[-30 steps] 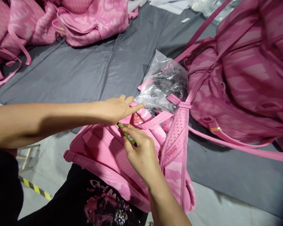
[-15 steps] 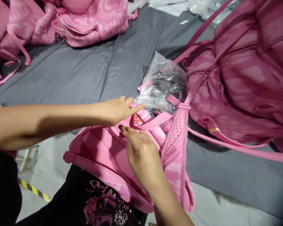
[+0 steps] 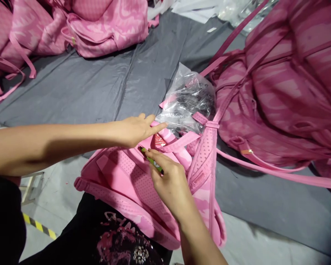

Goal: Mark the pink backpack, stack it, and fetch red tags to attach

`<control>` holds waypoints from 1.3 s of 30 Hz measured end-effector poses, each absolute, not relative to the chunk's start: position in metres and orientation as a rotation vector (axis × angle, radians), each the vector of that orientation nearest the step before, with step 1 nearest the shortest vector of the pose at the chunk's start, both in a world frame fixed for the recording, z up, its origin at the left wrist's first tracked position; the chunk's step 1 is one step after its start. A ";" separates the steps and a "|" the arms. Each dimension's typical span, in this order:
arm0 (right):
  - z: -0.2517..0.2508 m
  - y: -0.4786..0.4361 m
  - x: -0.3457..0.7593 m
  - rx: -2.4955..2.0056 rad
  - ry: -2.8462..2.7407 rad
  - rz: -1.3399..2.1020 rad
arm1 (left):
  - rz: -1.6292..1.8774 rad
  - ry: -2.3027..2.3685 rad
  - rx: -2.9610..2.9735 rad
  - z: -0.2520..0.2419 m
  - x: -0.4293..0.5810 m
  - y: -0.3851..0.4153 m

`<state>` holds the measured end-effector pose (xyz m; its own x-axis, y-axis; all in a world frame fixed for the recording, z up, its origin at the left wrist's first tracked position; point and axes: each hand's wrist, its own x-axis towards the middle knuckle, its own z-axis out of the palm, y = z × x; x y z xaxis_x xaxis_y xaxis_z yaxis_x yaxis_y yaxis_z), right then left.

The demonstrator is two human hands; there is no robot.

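A pink backpack (image 3: 121, 184) lies back-side up against my lap, its mesh shoulder straps (image 3: 202, 158) spread toward the table. My left hand (image 3: 136, 129) rests on the top of the backpack with fingers stretched out flat, pressing the fabric near the handle. My right hand (image 3: 169, 180) is closed on a thin green pen-like tool (image 3: 152, 161), whose tip touches the backpack just below my left hand. A crumpled clear plastic bag (image 3: 189, 99) with dark contents lies right behind the backpack's top.
A pile of pink backpacks (image 3: 287, 84) with long straps fills the right side. More pink backpacks (image 3: 71, 25) are heaped at the back left. The grey cloth-covered table (image 3: 93, 88) lies between them. Clear plastic wrapping (image 3: 231, 9) sits at the far edge.
My right hand has shifted the green tool slightly along the backpack's top, so more of the tool shows again. My left hand has stayed in place.
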<state>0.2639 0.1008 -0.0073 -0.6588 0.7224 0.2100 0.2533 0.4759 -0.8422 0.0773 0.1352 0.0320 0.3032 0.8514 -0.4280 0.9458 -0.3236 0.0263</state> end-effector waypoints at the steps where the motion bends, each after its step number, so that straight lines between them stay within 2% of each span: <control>1: -0.008 0.101 0.264 -0.811 -2.147 1.110 | -0.485 1.633 2.312 0.031 0.076 0.135; 14: -0.016 0.098 0.286 -0.896 -1.923 1.492 | -0.473 1.662 2.318 0.041 0.081 0.128; 19: -0.011 0.095 0.306 -0.944 -1.923 1.365 | -0.489 1.669 2.329 0.039 0.080 0.126; 26: -0.015 0.102 0.271 -0.904 -1.997 1.409 | -0.512 1.685 2.369 0.039 0.082 0.124; 31: -0.012 0.093 0.259 -0.899 -2.100 1.122 | -0.525 1.725 2.420 0.034 0.077 0.119; 35: 0.006 0.088 0.264 -0.875 -2.330 1.196 | -0.413 1.756 2.422 0.037 0.067 0.096; 37: 0.021 0.087 0.276 -0.862 -2.279 1.205 | -0.328 1.785 2.393 0.041 0.059 0.080; 39: 0.033 0.090 0.296 -0.928 -1.997 1.182 | -0.285 1.822 2.352 0.044 0.051 0.066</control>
